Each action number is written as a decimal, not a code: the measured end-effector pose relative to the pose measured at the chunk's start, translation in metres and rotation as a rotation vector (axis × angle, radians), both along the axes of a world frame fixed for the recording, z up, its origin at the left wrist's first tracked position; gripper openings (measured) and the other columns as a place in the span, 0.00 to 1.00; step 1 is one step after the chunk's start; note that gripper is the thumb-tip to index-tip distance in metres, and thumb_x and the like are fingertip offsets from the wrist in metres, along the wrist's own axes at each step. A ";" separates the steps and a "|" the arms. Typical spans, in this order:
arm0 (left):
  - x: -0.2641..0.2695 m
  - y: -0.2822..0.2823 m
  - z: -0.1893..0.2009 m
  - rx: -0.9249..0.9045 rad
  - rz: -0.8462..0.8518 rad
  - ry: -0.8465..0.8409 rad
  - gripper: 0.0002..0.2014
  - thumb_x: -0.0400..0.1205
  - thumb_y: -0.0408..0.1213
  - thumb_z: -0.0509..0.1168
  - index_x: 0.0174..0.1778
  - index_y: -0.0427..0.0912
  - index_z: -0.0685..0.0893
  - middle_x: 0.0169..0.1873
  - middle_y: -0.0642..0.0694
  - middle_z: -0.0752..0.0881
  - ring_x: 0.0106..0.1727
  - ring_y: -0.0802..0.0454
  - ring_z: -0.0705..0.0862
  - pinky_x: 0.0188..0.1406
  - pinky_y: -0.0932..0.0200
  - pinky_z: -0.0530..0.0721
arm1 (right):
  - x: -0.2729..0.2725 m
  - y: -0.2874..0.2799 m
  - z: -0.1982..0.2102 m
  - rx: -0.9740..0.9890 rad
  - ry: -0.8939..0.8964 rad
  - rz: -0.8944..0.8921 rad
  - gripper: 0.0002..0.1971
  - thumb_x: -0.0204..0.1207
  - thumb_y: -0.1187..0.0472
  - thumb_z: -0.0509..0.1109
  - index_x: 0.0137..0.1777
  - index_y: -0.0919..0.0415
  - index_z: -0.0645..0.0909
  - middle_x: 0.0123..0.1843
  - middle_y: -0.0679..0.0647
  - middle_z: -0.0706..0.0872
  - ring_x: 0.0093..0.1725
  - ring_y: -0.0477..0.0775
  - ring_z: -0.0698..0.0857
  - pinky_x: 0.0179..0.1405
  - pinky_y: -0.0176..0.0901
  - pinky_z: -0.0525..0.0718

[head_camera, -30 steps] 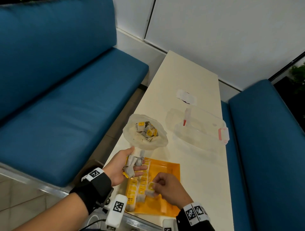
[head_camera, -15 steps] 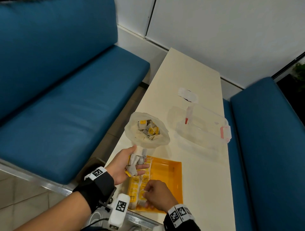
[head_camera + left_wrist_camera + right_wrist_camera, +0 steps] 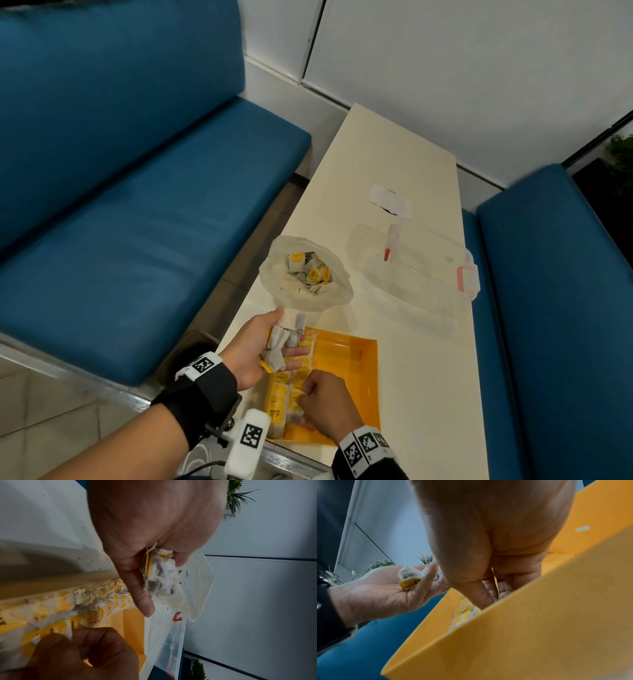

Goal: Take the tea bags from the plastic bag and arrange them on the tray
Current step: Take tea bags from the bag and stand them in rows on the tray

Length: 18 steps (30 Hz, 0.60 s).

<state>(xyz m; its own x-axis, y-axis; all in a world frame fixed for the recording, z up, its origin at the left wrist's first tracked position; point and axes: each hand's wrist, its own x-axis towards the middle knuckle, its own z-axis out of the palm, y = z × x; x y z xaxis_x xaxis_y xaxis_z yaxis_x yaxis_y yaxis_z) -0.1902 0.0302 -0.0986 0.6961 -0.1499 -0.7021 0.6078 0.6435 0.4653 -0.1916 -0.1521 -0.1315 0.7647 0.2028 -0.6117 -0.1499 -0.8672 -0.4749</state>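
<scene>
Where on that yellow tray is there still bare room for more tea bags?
The tray's right half, between the tea bag rows and its right wall, is bare. The left side is crowded with rows and the right hand.

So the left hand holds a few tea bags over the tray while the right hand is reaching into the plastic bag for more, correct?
Not quite. The left hand does hold a few tea bags over the tray, but the right hand is down in the tray at the arranged tea bags, not in the plastic bag, which sits untouched beyond the tray. The head view shows it.
</scene>
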 end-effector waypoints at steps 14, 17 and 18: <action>-0.002 0.000 0.002 0.040 -0.045 -0.043 0.27 0.90 0.56 0.56 0.67 0.38 0.87 0.54 0.35 0.92 0.57 0.36 0.92 0.47 0.46 0.89 | 0.028 0.012 0.071 0.278 -0.623 0.139 0.06 0.78 0.63 0.71 0.50 0.49 0.83 0.46 0.41 0.83 0.45 0.39 0.82 0.43 0.29 0.80; -0.003 -0.003 0.003 0.017 -0.058 -0.065 0.27 0.89 0.57 0.57 0.67 0.37 0.88 0.51 0.37 0.91 0.49 0.40 0.92 0.46 0.46 0.87 | 0.034 0.025 0.080 0.289 -0.586 0.234 0.10 0.80 0.61 0.69 0.58 0.51 0.85 0.52 0.41 0.83 0.47 0.37 0.82 0.47 0.27 0.80; -0.003 -0.004 0.004 0.006 -0.057 -0.069 0.28 0.89 0.58 0.57 0.67 0.37 0.88 0.52 0.37 0.91 0.46 0.42 0.92 0.47 0.45 0.87 | 0.036 0.028 0.079 0.266 -0.555 0.251 0.11 0.80 0.60 0.70 0.61 0.50 0.84 0.53 0.41 0.83 0.46 0.36 0.81 0.48 0.24 0.79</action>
<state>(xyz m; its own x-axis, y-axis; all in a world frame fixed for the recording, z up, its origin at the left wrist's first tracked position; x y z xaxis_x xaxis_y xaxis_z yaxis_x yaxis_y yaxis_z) -0.1928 0.0262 -0.0948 0.7334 -0.1865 -0.6537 0.6096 0.6060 0.5111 -0.1554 -0.1240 -0.0523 0.8617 0.5054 -0.0454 0.3696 -0.6863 -0.6264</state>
